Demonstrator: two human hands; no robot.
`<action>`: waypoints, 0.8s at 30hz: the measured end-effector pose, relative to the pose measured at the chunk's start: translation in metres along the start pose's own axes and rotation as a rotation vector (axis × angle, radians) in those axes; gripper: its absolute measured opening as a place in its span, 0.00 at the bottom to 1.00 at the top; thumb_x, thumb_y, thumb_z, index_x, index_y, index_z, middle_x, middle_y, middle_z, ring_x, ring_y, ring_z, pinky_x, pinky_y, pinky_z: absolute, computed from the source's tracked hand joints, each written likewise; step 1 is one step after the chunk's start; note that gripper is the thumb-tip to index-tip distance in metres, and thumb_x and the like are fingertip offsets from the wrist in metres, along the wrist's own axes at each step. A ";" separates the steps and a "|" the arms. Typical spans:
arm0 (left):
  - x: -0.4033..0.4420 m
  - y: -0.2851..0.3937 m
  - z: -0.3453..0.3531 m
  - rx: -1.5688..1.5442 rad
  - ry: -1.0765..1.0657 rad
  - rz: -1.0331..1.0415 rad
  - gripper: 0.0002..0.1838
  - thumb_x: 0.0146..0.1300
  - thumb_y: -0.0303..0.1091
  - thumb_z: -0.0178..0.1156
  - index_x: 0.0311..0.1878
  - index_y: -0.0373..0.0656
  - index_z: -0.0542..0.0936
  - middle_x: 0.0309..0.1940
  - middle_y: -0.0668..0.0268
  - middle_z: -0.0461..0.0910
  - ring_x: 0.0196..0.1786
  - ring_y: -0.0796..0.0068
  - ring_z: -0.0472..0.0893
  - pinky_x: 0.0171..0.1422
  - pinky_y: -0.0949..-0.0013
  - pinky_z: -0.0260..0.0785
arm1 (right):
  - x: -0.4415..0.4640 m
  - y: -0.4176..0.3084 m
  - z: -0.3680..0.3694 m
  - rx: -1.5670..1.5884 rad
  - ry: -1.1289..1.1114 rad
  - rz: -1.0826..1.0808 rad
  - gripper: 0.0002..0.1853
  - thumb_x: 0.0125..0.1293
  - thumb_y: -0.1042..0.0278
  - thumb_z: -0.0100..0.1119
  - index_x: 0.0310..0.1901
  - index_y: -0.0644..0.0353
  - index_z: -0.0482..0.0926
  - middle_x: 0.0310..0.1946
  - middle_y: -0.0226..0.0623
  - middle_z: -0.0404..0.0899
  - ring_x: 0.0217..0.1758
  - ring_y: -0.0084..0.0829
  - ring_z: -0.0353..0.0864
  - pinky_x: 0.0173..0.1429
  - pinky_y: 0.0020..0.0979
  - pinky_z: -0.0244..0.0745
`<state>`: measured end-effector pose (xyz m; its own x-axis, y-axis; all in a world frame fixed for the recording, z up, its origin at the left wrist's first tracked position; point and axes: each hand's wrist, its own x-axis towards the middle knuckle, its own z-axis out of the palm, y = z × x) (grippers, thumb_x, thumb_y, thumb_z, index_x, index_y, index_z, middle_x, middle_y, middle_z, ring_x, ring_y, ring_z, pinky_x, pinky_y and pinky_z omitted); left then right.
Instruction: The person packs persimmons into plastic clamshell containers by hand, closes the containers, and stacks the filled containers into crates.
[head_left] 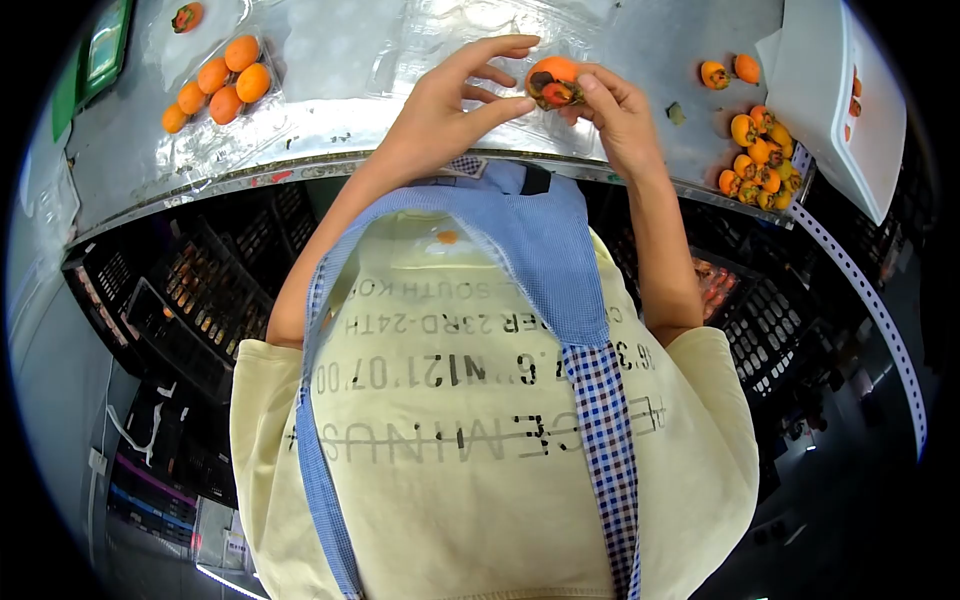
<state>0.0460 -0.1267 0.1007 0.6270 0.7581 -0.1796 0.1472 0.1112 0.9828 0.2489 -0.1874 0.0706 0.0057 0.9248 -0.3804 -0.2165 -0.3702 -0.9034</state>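
My right hand [622, 118] pinches an orange persimmon [556, 72] between thumb and fingers above the metal table [350, 120]. The persimmon's leafy calyx and a dark patch face me. Just left of it, my left hand [450, 100] is open, fingers apart and curved towards the fruit. Its thumb tip is close to the persimmon; whether it touches, I cannot tell. Behind both hands lies a clear plastic tray [400, 60]. To the left, several persimmons [253, 83] sit in another clear tray, and one persimmon [187, 17] with its calyx lies farther back.
Several loose persimmons [757, 150] cluster at the table's right edge, with two more [715, 74] behind them. A white box [830, 110] stands tilted at the right, and a green-framed object [105, 45] at the far left. Black crates [195, 290] are below the table edge.
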 end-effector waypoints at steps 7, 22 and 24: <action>0.002 -0.012 -0.008 -0.145 -0.069 0.079 0.26 0.57 0.29 0.64 0.60 0.43 0.71 0.54 0.64 0.75 0.51 0.72 0.77 0.54 0.68 0.73 | -0.004 -0.014 0.024 0.134 -0.033 0.160 0.22 0.69 0.52 0.50 0.44 0.68 0.79 0.29 0.37 0.81 0.28 0.24 0.78 0.35 0.25 0.73; 0.005 -0.017 -0.007 -0.049 0.188 0.031 0.23 0.53 0.25 0.66 0.54 0.35 0.75 0.46 0.62 0.79 0.46 0.73 0.79 0.53 0.69 0.75 | 0.009 -0.013 0.034 -0.048 -0.045 -0.068 0.26 0.58 0.63 0.66 0.55 0.68 0.72 0.43 0.43 0.79 0.40 0.26 0.80 0.38 0.25 0.77; 0.003 -0.015 -0.005 0.097 0.217 0.083 0.22 0.51 0.24 0.68 0.52 0.36 0.77 0.45 0.62 0.79 0.46 0.74 0.79 0.52 0.69 0.75 | 0.010 -0.007 0.034 -0.054 -0.043 -0.057 0.26 0.57 0.63 0.67 0.55 0.67 0.72 0.43 0.42 0.80 0.41 0.26 0.80 0.41 0.26 0.77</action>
<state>0.0423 -0.1228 0.0857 0.4630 0.8832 -0.0748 0.1815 -0.0118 0.9833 0.2174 -0.1730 0.0799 -0.0253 0.9469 -0.3204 -0.1644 -0.3201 -0.9330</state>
